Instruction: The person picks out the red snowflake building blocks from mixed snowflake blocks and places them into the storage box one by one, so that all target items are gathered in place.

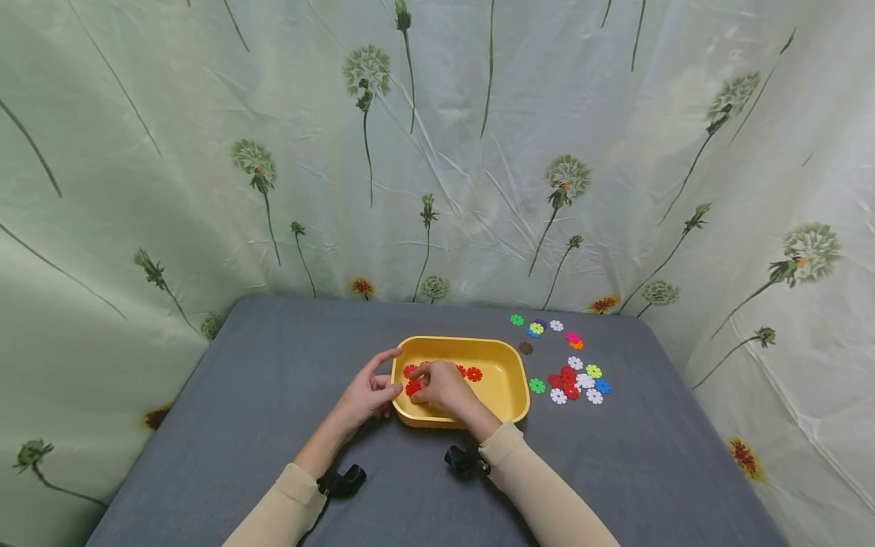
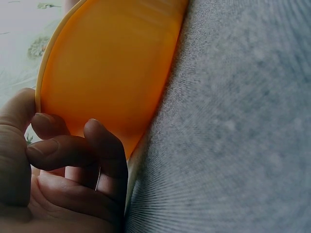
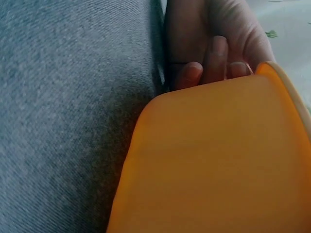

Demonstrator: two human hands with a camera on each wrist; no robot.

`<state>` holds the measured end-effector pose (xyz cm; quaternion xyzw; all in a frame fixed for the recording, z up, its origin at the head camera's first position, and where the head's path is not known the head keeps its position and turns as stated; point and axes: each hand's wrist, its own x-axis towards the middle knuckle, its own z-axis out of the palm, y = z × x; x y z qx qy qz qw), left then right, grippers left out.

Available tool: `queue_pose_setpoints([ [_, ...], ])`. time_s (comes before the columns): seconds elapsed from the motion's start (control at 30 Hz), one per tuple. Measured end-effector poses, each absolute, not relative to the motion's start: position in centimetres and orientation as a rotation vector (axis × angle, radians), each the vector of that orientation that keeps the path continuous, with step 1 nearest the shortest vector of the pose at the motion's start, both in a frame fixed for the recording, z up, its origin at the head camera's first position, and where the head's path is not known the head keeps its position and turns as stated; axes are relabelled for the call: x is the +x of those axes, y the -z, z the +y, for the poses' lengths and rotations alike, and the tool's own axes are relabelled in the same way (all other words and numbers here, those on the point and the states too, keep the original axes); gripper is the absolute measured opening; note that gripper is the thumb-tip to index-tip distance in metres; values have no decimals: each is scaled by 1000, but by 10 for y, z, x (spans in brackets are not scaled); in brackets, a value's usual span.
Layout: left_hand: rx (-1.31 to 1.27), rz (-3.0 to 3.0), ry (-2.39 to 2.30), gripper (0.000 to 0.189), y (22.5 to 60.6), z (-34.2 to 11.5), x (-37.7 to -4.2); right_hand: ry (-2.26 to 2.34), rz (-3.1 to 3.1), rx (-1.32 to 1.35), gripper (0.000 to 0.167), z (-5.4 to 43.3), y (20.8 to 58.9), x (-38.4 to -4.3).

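Note:
A yellow plastic tray (image 1: 506, 376) stands on the grey cloth, with a row of red flower-shaped discs (image 1: 474, 374) inside it. My left hand (image 1: 365, 395) holds the tray's left end; in the left wrist view its curled fingers (image 2: 104, 145) lie against the outer wall. My right hand (image 1: 444, 387) reaches over the near rim into the tray. Its fingertips pinch a red flower-shaped disc (image 1: 413, 388) at the left side, though the fingers partly hide the contact. Only the tray's outer wall (image 3: 214, 150) and my left hand show in the right wrist view.
Right of the tray lies a loose cluster of flower-shaped discs in red, white, blue and yellow, with a green disc (image 1: 537, 386) close to the tray. More coloured discs (image 1: 573, 337) lie scattered behind. A dandelion-patterned curtain (image 1: 465, 190) hangs along the table's back edge.

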<state>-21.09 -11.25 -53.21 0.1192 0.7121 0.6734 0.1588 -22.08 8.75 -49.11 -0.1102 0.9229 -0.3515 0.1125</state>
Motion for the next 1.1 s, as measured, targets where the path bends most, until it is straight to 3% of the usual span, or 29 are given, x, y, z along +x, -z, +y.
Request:
queue_pose_setpoints([
  [1.1,329,2032,-1938,68,529,-112,-209,1077,2702,-345,32,90,491,-221],
])
